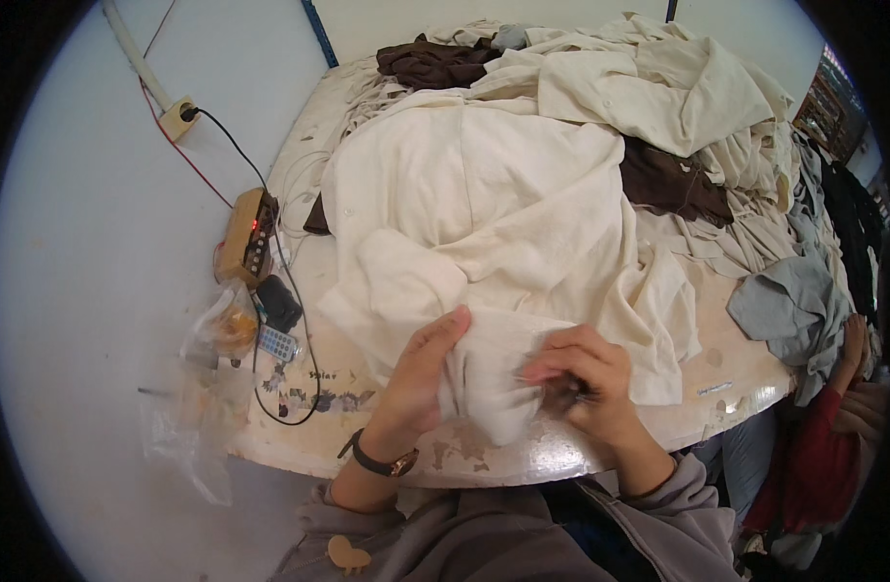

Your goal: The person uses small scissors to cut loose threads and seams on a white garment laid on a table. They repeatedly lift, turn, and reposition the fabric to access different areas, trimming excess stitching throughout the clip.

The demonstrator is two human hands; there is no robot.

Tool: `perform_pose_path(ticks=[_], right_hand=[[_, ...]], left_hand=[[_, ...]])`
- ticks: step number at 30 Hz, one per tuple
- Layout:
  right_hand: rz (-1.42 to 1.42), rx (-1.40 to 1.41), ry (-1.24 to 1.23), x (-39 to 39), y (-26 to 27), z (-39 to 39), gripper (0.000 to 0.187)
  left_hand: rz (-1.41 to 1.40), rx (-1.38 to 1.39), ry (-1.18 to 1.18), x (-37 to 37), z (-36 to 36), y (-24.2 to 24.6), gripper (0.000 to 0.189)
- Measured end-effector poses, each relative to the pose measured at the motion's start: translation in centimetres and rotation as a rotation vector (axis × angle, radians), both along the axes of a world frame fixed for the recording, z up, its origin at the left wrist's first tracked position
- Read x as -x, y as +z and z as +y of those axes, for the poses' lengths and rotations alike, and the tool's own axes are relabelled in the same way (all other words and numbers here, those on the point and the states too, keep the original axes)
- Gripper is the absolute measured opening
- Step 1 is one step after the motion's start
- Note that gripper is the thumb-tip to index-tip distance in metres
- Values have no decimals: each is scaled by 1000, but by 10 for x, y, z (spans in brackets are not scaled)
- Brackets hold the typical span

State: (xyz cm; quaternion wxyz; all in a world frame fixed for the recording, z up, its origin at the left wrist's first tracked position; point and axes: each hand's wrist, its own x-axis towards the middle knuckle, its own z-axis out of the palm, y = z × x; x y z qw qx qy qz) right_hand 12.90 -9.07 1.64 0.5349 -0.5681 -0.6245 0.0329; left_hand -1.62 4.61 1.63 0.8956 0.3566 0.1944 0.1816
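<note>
A cream cloth garment (pixel 488 196) with buttons and a seam down its middle lies spread on the table in front of me. My left hand (pixel 427 364) grips a bunched part of it near the table's front edge, thumb on top. Opposite, my right hand (pixel 587 378) is at the same folded cloth, its fingers curled and blurred by motion. Something small and dark shows under those fingers, too blurred to name. Whether the right fingers pinch the cloth cannot be made out.
Cream and dark brown garments (pixel 430 62) are heaped at the back. Grey cloth (pixel 794 305) lies at the right, near another person's hand (pixel 854 342). On the left are a wooden-cased electrical device (pixel 245 236), a black cable (pixel 289 276), a remote control (pixel 278 343) and a plastic bag (pixel 227 327).
</note>
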Motion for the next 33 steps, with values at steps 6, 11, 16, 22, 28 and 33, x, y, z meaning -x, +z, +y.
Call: perform_pose_path(ticks=[6, 11, 16, 22, 28, 33], right_hand=[[393, -44, 513, -12, 7, -21, 8], [283, -37, 45, -6, 13, -24, 34], [-216, -89, -306, -5, 2, -21, 35], [-263, -103, -300, -4, 0, -21, 32], [-265, -104, -225, -2, 3, -15, 30], [-230, -81, -200, -1, 3, -13, 29]], left_hand=[[16, -13, 42, 4, -1, 3, 34], [-31, 65, 40, 4, 0, 4, 35], [-48, 101, 8, 5, 3, 2, 35], [-50, 128, 17, 5, 3, 0, 36], [-53, 110, 13, 5, 3, 0, 35], [-63, 133, 11, 6, 3, 0, 35]])
